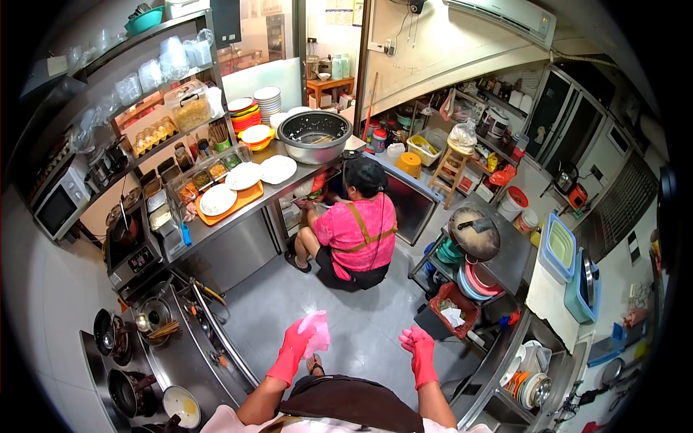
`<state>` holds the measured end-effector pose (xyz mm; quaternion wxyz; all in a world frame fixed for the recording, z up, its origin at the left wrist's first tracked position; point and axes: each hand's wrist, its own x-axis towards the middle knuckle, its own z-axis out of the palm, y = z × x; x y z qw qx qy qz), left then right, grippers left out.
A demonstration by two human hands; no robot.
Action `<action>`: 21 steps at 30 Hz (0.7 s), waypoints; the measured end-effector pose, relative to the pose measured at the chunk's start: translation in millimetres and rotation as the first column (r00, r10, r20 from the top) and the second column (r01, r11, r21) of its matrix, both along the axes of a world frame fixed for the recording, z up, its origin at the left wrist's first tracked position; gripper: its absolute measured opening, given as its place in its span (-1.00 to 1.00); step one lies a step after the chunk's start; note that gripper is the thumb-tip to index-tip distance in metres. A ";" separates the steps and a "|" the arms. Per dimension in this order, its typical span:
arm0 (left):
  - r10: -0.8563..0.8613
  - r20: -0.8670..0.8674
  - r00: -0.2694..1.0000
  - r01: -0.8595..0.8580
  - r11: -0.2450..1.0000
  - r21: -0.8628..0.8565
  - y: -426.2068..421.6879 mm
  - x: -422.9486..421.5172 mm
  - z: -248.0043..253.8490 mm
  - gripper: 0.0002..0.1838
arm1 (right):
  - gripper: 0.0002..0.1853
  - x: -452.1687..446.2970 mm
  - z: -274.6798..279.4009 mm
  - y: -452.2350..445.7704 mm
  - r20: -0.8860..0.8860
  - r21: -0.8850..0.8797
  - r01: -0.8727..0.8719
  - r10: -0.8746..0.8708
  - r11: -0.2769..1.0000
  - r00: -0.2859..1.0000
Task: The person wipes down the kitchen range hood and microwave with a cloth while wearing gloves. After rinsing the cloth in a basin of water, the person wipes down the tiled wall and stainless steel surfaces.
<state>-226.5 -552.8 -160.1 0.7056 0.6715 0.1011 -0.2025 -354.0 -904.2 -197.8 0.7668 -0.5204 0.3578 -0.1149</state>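
Observation:
My left hand, in a pink-red rubber glove, is closed on a light pink cloth that hangs in front of my body. My right hand wears a matching glove and is held out over the grey floor. Its fingers are curled in, and nothing shows in them. Between and beyond my hands, a person in a pink shirt crouches at an opened cabinet under the steel counter. The brown apron I wear covers my front.
A stove with pans is on my left. The counter ahead holds plates and a large metal pot. To the right are a lined trash bin, a wok and a sink with dishes. The crouching person occupies the floor ahead.

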 end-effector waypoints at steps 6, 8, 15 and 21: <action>-0.014 0.008 1.000 0.015 0.999 -0.034 -0.4 1.4 -0.7 -0.49 | -0.52 1.6 2.3 0.5 -0.005 -0.009 0.008 -0.008 1.000 1.000; -0.015 0.014 1.000 0.016 0.998 -0.068 -0.3 1.9 -9.6 -0.50 | -0.53 1.4 3.3 0.7 -0.013 -0.011 0.011 -0.011 1.000 1.000; -0.011 -0.001 1.000 0.011 1.000 -0.021 -3.9 2.5 -2.1 -0.50 | -0.52 0.9 1.9 -1.5 -0.006 0.000 0.012 -0.012 1.000 1.000; 0.001 0.010 1.000 -0.001 0.999 -0.034 -4.3 3.5 -6.5 -0.51 | -0.52 2.9 1.7 -3.0 0.007 -0.010 -0.002 0.002 1.000 1.000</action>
